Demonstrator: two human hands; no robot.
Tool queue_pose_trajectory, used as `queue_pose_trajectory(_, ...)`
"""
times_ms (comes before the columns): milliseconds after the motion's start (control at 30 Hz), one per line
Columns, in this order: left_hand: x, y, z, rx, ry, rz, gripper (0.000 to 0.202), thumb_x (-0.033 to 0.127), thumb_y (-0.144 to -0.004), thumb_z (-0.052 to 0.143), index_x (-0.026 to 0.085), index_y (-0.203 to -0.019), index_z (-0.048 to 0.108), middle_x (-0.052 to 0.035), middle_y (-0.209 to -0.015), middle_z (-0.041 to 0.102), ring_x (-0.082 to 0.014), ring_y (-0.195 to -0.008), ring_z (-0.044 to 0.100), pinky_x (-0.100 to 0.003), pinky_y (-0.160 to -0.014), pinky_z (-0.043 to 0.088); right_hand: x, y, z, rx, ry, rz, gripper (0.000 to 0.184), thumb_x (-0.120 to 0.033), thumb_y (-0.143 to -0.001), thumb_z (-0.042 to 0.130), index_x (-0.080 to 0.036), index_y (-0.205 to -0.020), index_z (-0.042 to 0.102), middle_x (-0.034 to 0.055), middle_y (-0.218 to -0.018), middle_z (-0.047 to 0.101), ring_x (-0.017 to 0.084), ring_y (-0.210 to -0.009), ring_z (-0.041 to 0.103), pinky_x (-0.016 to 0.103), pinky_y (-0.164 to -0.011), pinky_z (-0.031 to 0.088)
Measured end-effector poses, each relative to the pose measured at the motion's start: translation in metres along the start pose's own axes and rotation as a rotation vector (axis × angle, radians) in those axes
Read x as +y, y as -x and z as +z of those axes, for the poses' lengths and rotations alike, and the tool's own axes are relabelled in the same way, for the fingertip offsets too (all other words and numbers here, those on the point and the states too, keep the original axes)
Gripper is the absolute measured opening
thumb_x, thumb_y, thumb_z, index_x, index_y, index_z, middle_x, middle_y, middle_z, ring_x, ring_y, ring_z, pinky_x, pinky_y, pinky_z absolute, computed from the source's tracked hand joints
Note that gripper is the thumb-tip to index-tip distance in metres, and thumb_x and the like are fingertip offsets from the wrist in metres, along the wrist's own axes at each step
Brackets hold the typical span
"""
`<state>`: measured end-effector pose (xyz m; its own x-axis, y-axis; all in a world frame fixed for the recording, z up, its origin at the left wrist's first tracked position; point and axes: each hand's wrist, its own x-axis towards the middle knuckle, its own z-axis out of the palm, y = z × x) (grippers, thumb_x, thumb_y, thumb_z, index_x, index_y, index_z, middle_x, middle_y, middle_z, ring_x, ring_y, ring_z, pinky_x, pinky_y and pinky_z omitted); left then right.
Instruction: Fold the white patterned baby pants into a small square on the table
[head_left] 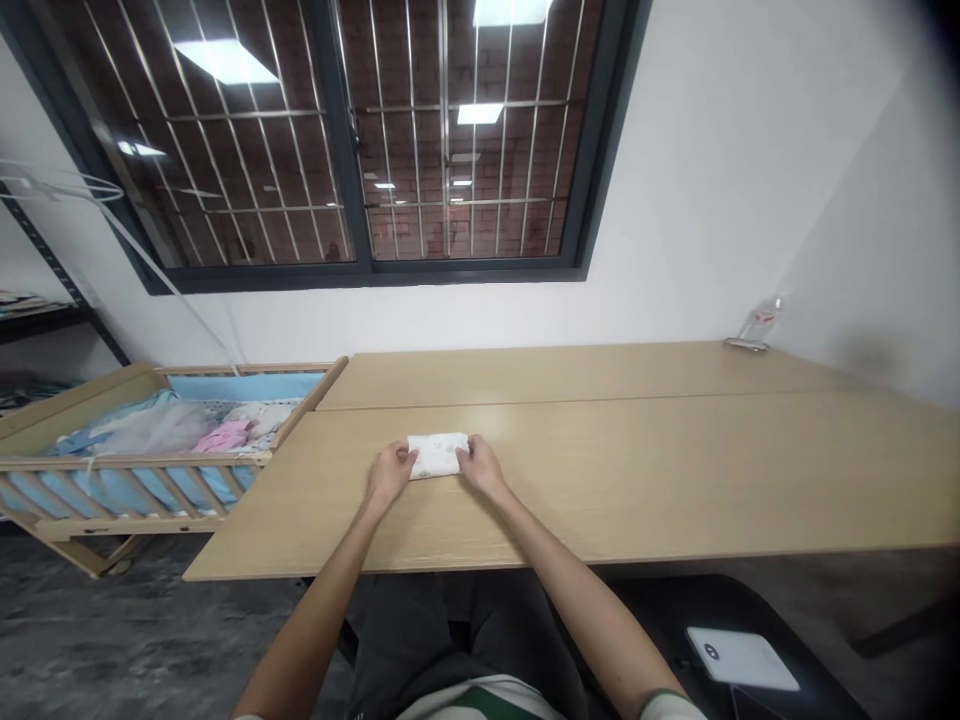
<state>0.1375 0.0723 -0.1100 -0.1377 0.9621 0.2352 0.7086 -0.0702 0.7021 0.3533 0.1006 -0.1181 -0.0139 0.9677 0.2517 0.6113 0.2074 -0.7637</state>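
A small white folded cloth (437,455) with a faint print lies near the middle of the wooden table (637,470); its exact kind is hard to make out. My left hand (391,471) pinches its left edge between thumb and fingers. At the opposite edge, my right hand (482,466) grips it the same way, thumb on top. The cloth is a flat, neat rectangle between both hands, and the undersides of the fingers are hidden.
A wooden crib (180,462) with blue lining and crumpled fabrics stands left of the table. A clear bottle (760,322) is at the table's back right corner. Below the front edge, a white phone (742,658) rests on a black seat (675,610). A barred window (362,140) is ahead.
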Motion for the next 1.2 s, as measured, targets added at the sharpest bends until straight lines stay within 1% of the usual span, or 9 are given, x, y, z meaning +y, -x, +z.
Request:
queue_pose_trajectory(233, 0.006, 0.001, 0.013, 0.051, -0.236, -0.039, 0.026, 0.039, -0.097, 0.053, 0.020, -0.104, 0.068, -0.0146, -0.101, 0.076, -0.0301, -0.100, 0.071, -0.039, -0.086, 0.051, 0.001, -0.003, 0.006, 0.060, 0.071, 0.096, 0.023, -0.027, -0.091, 0.056, -0.018, -0.112, 0.059, 0.0106, -0.098, 0.069, 0.024, -0.087, 0.066, 0.033, -0.077, 0.048)
queue_pose_trajectory(333, 0.013, 0.007, 0.014, 0.094, -0.306, 0.007, 0.036, 0.036, -0.099, 0.045, 0.012, -0.121, 0.062, -0.0227, -0.119, 0.069, -0.0355, -0.116, 0.065, -0.048, -0.098, 0.047, -0.005, 0.002, 0.007, 0.117, 0.094, 0.085, 0.036, -0.028, -0.093, 0.053, -0.015, -0.127, 0.053, 0.0166, -0.117, 0.065, 0.028, -0.105, 0.064, 0.038, -0.089, 0.050)
queue_pose_trajectory(467, 0.026, 0.012, 0.023, 0.096, -0.329, 0.166, 0.063, 0.045, -0.103, 0.031, 0.005, -0.152, 0.032, -0.0232, -0.159, 0.036, -0.0306, -0.148, 0.035, -0.043, -0.119, 0.031, -0.013, 0.009, 0.010, 0.209, 0.207, -0.304, 0.053, -0.028, -0.098, 0.040, -0.010, -0.148, 0.040, 0.0223, -0.151, 0.043, 0.031, -0.140, 0.042, 0.046, -0.115, 0.036)
queue_pose_trajectory(533, 0.030, 0.013, 0.032, 0.038, -0.330, 0.254, 0.072, 0.053, -0.103, 0.026, 0.005, -0.156, 0.024, -0.0189, -0.165, 0.026, -0.0264, -0.154, 0.024, -0.038, -0.123, 0.025, -0.014, 0.011, 0.013, 0.102, 0.270, -0.500, 0.057, -0.031, -0.100, 0.039, -0.010, -0.153, 0.037, 0.0199, -0.159, 0.035, 0.030, -0.148, 0.032, 0.047, -0.121, 0.029)
queue_pose_trajectory(600, 0.032, 0.014, 0.043, -0.031, -0.335, 0.305, 0.076, 0.058, -0.102, 0.021, 0.005, -0.157, 0.024, -0.0181, -0.166, 0.026, -0.0257, -0.155, 0.020, -0.039, -0.125, 0.022, -0.011, 0.010, 0.017, -0.044, 0.327, -0.568, 0.060, -0.032, -0.100, 0.040, -0.012, -0.156, 0.034, 0.0166, -0.164, 0.031, 0.028, -0.152, 0.026, 0.046, -0.123, 0.025)
queue_pose_trajectory(700, 0.028, 0.016, 0.057, -0.099, -0.353, 0.308, 0.080, 0.060, -0.101, 0.014, 0.004, -0.156, 0.027, -0.0203, -0.163, 0.031, -0.0279, -0.155, 0.021, -0.044, -0.126, 0.020, -0.002, 0.007, 0.019, -0.207, 0.411, -0.521, 0.060, -0.033, -0.101, 0.037, -0.014, -0.158, 0.034, 0.0133, -0.165, 0.031, 0.026, -0.154, 0.023, 0.045, -0.125, 0.020)
queue_pose_trajectory(800, 0.021, 0.015, 0.062, -0.118, -0.372, 0.278, 0.084, 0.064, -0.100, 0.012, 0.003, -0.157, 0.028, -0.0209, -0.163, 0.029, -0.0287, -0.156, 0.016, -0.046, -0.127, 0.015, 0.004, 0.005, 0.019, -0.272, 0.458, -0.458, 0.058, -0.037, -0.104, 0.030, -0.016, -0.158, 0.034, 0.0105, -0.165, 0.031, 0.025, -0.155, 0.019, 0.044, -0.125, 0.017)
queue_pose_trajectory(1067, 0.001, 0.016, 0.055, -0.067, -0.402, 0.207, 0.085, 0.062, -0.100, 0.018, -0.001, -0.157, 0.020, -0.0268, -0.165, 0.018, -0.0332, -0.156, 0.011, -0.051, -0.125, 0.016, 0.011, 0.005, 0.005, -0.269, 0.339, -0.257, 0.066, -0.045, -0.105, 0.030, -0.008, -0.159, 0.029, 0.0181, -0.165, 0.025, 0.029, -0.155, 0.019, 0.049, -0.125, 0.016)
queue_pose_trajectory(1200, -0.003, 0.016, 0.040, -0.041, -0.397, 0.286, 0.090, 0.062, -0.097, 0.036, -0.001, -0.158, 0.013, -0.0272, -0.167, 0.010, -0.0350, -0.157, 0.004, -0.053, -0.125, 0.016, 0.014, 0.005, -0.002, -0.238, 0.266, -0.291, 0.067, -0.048, -0.104, 0.036, -0.011, -0.159, 0.030, 0.0174, -0.167, 0.021, 0.029, -0.156, 0.015, 0.050, -0.125, 0.014)
